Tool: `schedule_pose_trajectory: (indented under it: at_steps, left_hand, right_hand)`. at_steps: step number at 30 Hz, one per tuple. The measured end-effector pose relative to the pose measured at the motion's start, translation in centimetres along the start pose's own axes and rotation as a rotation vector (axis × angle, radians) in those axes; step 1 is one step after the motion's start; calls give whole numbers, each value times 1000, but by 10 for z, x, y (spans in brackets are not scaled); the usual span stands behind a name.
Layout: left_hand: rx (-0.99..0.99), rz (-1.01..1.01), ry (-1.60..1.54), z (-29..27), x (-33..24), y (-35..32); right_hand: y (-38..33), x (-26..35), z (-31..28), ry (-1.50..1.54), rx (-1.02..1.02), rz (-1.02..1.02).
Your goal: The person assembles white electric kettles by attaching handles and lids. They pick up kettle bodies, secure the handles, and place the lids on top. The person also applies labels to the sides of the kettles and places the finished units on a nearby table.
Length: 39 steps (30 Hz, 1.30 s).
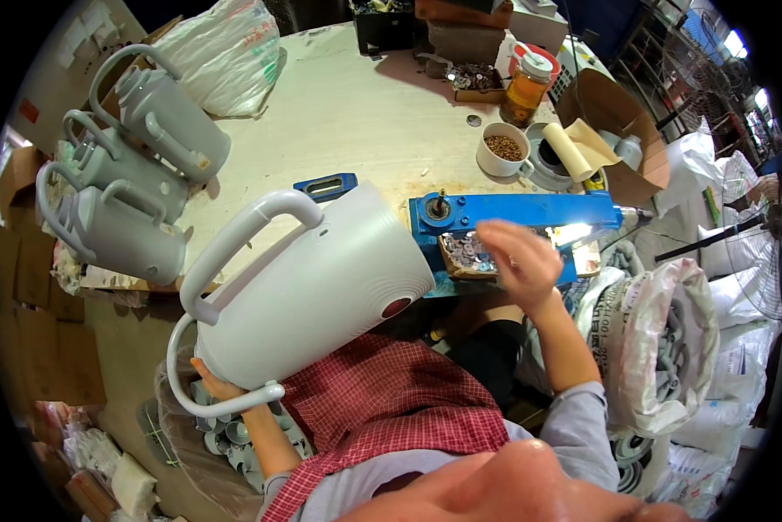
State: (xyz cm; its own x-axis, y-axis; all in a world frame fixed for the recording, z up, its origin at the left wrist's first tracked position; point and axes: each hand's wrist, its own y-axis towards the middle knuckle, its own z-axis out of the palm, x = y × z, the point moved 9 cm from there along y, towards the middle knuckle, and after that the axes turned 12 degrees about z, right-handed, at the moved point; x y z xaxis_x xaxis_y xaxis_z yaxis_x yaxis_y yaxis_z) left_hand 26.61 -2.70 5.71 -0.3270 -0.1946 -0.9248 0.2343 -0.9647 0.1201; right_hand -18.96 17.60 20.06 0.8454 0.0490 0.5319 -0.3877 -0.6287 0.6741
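White plastic jug body (317,283), large and cylindrical, lies tilted across the person's lap at the near edge of the workbench (356,122); its long axis runs from near left to far right, with the flat base and a dark red oval spot facing right and the handle end facing near left. Left hand (215,383) sits under the jug's near-left end, fingers curled up against the shell beside the thin looped handle, gripping it from below. Right hand (521,257) hovers above a small tray of round metal pieces (471,254), fingers loosely spread and clamped on nothing visible, though motion blur hides the tips. That tray rests on a blue press fixture (513,213) just right of the jug. Farther off stand a white cup of brown bits (502,150) and an amber jar (526,87). At far left three grey jugs (138,165) lie together. A bag of grey parts (661,348) sits to the right
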Motion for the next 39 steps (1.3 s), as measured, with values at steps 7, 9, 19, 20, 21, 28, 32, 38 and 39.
schedule_pose_trajectory:
  at_steps: [7,9,19,20,21,28,32,38,39]
  left_hand:
    - [8,-3,52,18,1,-4]
    - [27,-13,50,18,6,-3]
    - [80,113,50,53,33,30]
    - [91,121,52,66,39,31]
    - [99,134,58,77,41,31]
    - [251,138,-51,138,51,19]
    - [257,137,-45,144,59,17]
    - [316,95,22,142,73,18]
    - [329,103,59,140,77,22]
  right_hand:
    - [50,4,29,48,-32,-103]
    - [48,0,34,25,-17,-107]
    - [22,-18,17,356,159,321]
    - [15,-22,15,318,135,339]
    - [5,-37,14,414,109,472]
    - [-23,-81,4,590,51,687]
    - [-26,-84,3,561,64,682]
    - [-24,-84,4,452,175,671]
    - [-25,-85,4,445,225,702]
